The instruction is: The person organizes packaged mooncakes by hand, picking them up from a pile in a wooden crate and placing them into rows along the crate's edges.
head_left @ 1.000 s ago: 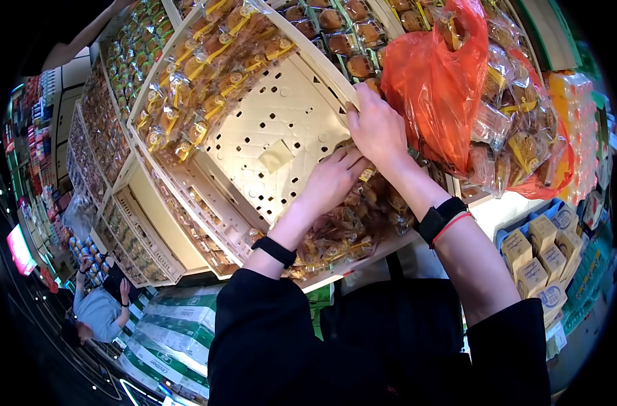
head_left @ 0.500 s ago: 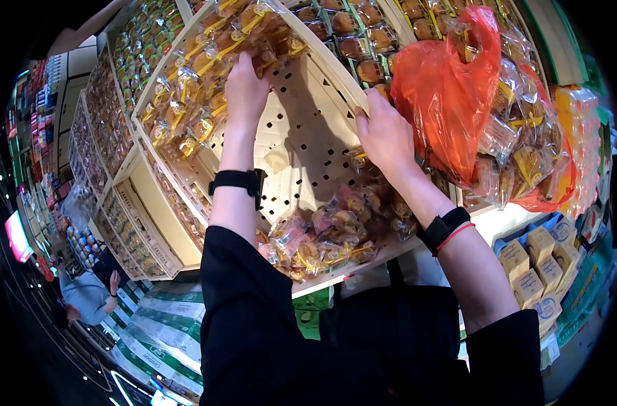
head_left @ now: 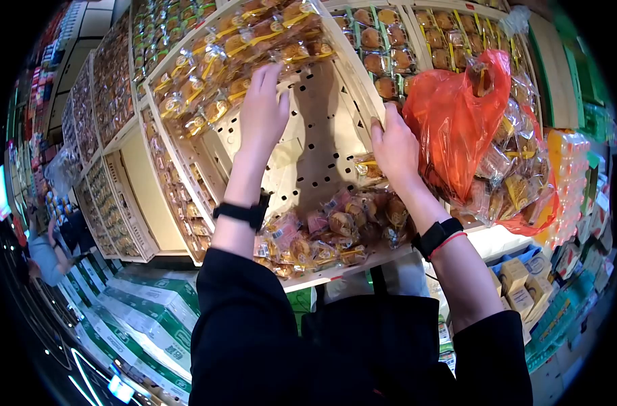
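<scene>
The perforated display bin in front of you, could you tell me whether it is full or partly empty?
Partly empty: the bin shows bare perforated board between two heaps of wrapped cakes.

Bare perforated tray floor (head_left: 308, 152) lies open between two pastry piles (head_left: 254, 47) (head_left: 335, 230).

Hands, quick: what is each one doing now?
Left hand: open, fingers against the wrapped pastries.
Right hand: on the bin divider; grip cannot be told.
</scene>
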### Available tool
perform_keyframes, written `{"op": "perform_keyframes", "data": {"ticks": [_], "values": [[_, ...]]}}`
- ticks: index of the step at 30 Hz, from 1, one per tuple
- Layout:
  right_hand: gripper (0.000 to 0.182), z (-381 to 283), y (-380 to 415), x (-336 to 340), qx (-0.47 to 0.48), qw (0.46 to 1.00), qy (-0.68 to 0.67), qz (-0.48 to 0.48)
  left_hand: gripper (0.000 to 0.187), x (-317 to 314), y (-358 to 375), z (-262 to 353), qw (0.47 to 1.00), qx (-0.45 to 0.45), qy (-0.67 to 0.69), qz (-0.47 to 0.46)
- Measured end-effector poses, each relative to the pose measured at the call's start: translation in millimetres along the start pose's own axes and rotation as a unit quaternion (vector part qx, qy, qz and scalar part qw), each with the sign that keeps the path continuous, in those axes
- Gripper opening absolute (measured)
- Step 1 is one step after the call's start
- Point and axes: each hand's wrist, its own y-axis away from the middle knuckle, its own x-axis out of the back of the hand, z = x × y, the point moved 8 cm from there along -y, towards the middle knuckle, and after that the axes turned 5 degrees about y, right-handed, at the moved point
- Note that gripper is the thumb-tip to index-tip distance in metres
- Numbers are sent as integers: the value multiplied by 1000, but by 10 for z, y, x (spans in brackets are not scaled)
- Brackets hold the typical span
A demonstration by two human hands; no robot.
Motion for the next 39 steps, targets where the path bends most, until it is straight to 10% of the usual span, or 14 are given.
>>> {"op": "perform_keyframes", "data": {"ticks": [7, 13, 15, 19, 22, 35, 39], "values": [[27, 19, -10, -46, 4, 1000, 2, -2, 52, 1006, 1663, -359, 968, 145, -203, 28], [34, -30, 22, -70, -7, 999, 39, -37, 73, 1054, 2580, -1063, 932, 349, -14, 95], [47, -420, 283, 231, 248, 940, 90, 216, 66, 986, 2546, -1175, 913, 396, -10, 103], [53, -617, 800, -203, 496, 848, 189, 8, 48, 996, 2427, -1344, 919, 362, 21, 154], [57, -254, 802, -576, 318, 910, 203, -172, 29, 1051, 2425, -1259, 900, 408, -26, 152], [17, -130, 391, -828, 281, 831, 412, -247, 26, 1009, 2436, -1339, 894, 432, -21, 116], [11, -533, -114, -343, 131, 986, -63, -84, 27, 974, 2442, -1341, 896, 431, -20, 108]]}}
